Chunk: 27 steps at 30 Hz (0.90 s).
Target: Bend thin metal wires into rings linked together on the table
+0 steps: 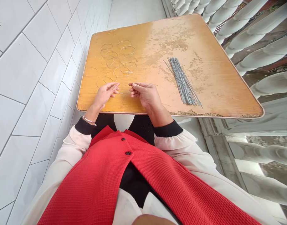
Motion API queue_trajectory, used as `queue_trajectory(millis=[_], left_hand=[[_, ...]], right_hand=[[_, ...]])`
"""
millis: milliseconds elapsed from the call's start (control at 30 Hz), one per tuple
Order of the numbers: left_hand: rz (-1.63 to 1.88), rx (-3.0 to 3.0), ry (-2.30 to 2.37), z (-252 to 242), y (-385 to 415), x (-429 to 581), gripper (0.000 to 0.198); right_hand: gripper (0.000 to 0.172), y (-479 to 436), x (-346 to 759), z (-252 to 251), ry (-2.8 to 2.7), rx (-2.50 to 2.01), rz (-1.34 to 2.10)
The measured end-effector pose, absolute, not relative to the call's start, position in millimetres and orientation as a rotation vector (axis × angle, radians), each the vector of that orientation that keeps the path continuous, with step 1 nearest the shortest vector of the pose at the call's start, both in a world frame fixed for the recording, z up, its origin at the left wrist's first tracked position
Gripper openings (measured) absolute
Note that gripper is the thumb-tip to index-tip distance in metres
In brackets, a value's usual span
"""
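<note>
My left hand (pixel 107 93) is closed in a pinch on a thin metal wire (pixel 120 92), whose short end sticks out to the right below the fingertips. Across a small gap, my right hand (pixel 143 92) is also pinched, thumb against forefinger. A fine curved line of wire arches above the gap and appears to meet both hands, though it blends with the rings behind. Just beyond the fingers lie several thin wire rings (pixel 112 59), partly overlapping on the tabletop. A bundle of straight grey wires (pixel 184 82) rests to the right of my right hand.
The wooden table (pixel 152 65) has a worn, stained surface and a chipped front edge. A white tiled wall (pixel 40 72) runs close along the left. Pale balusters (pixel 253 34) line the right side, beyond the table's edge.
</note>
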State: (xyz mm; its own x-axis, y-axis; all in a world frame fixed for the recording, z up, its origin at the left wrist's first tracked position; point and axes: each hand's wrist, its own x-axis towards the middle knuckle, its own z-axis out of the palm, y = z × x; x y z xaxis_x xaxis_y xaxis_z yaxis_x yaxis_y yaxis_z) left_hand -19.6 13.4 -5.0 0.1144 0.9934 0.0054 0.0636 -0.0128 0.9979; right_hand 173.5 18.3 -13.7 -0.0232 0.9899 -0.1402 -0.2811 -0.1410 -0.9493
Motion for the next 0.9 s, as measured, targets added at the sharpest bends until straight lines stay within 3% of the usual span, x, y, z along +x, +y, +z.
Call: queue_trajectory(millis=[133, 233, 500, 700, 900], left_hand=[[0.975, 1.845, 1.008, -1, 25, -36, 0.091], [0.82, 2.139, 0.863, 3, 36, -44, 0.114], [0.703, 2.137, 0.832, 10, 37, -42, 0.114], [0.769, 2.017, 0.863, 6, 37, -37, 0.103], [0.708, 2.126, 0.862, -6, 42, -39, 0.109]], right_hand=[[0.005, 18, 176, -7, -0.966, -1.123, 1.507], [0.006, 17, 177, -3, -0.998, -1.121, 1.533], [0.008, 17, 176, -5, -1.013, -1.124, 1.517], [0.009, 17, 174, -8, -1.021, -1.125, 1.504], [0.006, 18, 169, -9, -0.962, -1.083, 1.51]])
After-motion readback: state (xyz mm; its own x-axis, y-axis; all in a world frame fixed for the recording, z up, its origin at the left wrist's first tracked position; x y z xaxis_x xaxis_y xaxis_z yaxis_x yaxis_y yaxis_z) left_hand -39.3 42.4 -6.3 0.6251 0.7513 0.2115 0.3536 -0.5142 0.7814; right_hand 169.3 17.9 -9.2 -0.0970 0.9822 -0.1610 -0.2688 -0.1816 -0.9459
